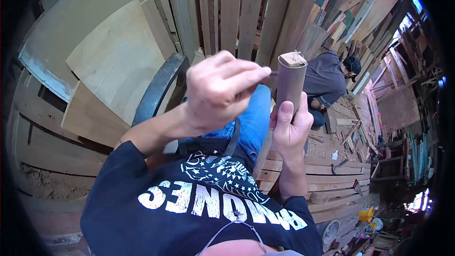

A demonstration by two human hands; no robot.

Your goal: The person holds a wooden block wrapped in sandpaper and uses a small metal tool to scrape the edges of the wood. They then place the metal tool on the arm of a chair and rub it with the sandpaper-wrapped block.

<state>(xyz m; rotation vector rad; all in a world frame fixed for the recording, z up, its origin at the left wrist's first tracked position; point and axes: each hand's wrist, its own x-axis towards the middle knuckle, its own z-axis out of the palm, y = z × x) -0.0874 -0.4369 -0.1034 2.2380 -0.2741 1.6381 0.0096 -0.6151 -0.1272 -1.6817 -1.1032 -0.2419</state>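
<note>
In the head view, the right hand [290,135] is gripping a brown, cylindrical, wooden-looking piece [290,83] nearly upright before the body; the left hand [219,87] is pinching a small, dark, thin object [274,73] just beside its upper part.

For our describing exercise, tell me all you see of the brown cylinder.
The brown cylinder looks smooth-sided, with a paler, wood-like block in its top end and thin strands sticking up. It stands nearly upright, gripped low by the right hand. The left hand holds a small dark thing beside it; contact is unclear. Its material is uncertain.
</note>
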